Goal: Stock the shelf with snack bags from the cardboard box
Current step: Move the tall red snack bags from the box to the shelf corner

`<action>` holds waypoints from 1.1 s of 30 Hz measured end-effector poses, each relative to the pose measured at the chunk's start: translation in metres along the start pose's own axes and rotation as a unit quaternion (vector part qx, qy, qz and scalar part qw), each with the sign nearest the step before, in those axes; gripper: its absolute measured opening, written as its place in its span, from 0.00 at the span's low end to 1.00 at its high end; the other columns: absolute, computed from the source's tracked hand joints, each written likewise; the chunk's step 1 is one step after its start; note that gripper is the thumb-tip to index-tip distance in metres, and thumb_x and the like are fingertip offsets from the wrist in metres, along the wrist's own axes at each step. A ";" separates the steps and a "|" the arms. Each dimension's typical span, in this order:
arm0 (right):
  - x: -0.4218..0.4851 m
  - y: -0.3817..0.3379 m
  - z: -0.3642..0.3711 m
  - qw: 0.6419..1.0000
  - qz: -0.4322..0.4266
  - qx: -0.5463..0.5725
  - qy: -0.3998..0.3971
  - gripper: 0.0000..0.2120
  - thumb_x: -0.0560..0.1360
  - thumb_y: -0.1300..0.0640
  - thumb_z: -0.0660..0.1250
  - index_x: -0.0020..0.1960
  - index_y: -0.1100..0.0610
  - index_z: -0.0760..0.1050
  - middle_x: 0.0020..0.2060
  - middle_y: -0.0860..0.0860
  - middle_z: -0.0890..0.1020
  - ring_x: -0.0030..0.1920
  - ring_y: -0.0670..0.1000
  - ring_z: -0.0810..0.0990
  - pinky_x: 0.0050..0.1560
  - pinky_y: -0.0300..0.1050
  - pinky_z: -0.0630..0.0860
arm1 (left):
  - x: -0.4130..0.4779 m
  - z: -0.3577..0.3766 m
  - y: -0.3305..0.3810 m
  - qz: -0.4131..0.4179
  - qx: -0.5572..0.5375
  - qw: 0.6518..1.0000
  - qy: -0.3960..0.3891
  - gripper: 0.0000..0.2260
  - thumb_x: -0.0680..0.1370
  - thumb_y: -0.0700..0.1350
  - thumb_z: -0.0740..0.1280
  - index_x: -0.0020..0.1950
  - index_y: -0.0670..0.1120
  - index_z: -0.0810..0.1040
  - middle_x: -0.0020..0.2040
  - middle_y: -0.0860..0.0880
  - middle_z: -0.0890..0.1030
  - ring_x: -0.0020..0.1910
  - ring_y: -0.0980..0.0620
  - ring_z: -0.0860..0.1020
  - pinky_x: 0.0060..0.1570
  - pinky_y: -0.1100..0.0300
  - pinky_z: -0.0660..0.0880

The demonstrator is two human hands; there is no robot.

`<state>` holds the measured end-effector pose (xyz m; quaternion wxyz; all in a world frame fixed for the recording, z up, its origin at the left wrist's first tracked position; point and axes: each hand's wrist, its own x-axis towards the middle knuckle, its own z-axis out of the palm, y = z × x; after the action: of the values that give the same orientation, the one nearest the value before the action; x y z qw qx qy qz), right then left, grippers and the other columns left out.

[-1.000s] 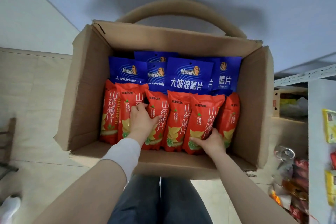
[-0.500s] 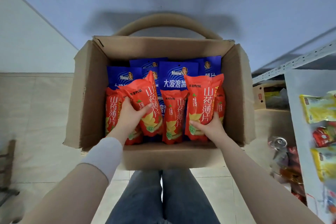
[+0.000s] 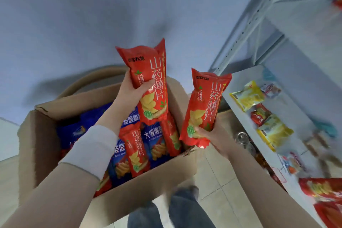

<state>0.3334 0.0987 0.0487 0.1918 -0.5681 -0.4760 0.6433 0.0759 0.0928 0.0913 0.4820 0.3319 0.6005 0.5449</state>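
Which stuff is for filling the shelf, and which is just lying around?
For the job: left hand, right hand, upper red bag, lower red bag, cardboard box, blue bags, shelf.
Just lying about: yellow bags, tan hoop behind the box.

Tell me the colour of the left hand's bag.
The tall plastic snack bag in the left hand is red with white lettering; head view.

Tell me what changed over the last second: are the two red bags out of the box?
Yes. Both hands gripped red bags in the row a second ago; now the left hand holds its red bag above the cardboard box, and the right hand holds a second red bag off to the right, nearer the shelf. The blue bags stayed in the box.
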 end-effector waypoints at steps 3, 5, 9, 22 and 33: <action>-0.014 -0.016 -0.059 0.999 -0.045 0.017 0.007 0.42 0.59 0.50 0.78 0.67 0.45 0.61 0.61 0.48 0.76 0.60 0.49 0.78 0.60 0.52 0.76 | 0.018 0.069 0.028 0.034 -0.011 0.998 -0.061 0.22 0.73 0.47 0.70 0.65 0.52 0.67 0.58 0.52 0.79 0.54 0.54 0.79 0.52 0.57 0.76; -0.021 -0.026 -0.103 0.997 -0.074 0.015 0.035 0.33 0.60 0.55 0.75 0.61 0.42 0.64 0.59 0.47 0.77 0.59 0.49 0.78 0.60 0.51 0.76 | 0.031 0.121 0.042 0.057 -0.009 0.995 -0.085 0.25 0.72 0.49 0.69 0.67 0.50 0.66 0.57 0.53 0.78 0.53 0.56 0.79 0.49 0.62 0.75; -0.028 -0.043 -0.201 0.986 -0.107 0.039 0.121 0.42 0.58 0.54 0.77 0.66 0.47 0.59 0.60 0.48 0.76 0.57 0.49 0.78 0.55 0.48 0.79 | 0.055 0.234 0.064 0.107 0.008 0.985 -0.136 0.25 0.70 0.49 0.69 0.64 0.50 0.66 0.57 0.52 0.78 0.51 0.56 0.79 0.51 0.60 0.77; -0.002 -0.108 -0.461 0.930 -0.214 0.060 0.293 0.41 0.57 0.52 0.78 0.66 0.52 0.64 0.56 0.48 0.79 0.54 0.48 0.80 0.48 0.45 0.80 | 0.159 0.516 0.148 0.213 0.033 0.933 -0.289 0.19 0.71 0.49 0.72 0.60 0.56 0.71 0.54 0.58 0.80 0.49 0.62 0.81 0.43 0.69 0.78; 0.162 -0.190 -0.598 0.874 -0.210 0.085 0.431 0.31 0.65 0.62 0.77 0.59 0.49 0.62 0.45 0.40 0.75 0.38 0.38 0.77 0.27 0.29 0.74 | 0.375 0.691 0.177 0.200 0.037 0.897 -0.392 0.33 0.54 0.61 0.79 0.55 0.56 0.72 0.55 0.56 0.80 0.55 0.55 0.79 0.53 0.58 0.77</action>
<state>0.7780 0.5525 0.1767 0.5561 -0.6571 -0.3978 0.3174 0.5852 0.7030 0.2230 0.5462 0.6494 0.3042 0.4329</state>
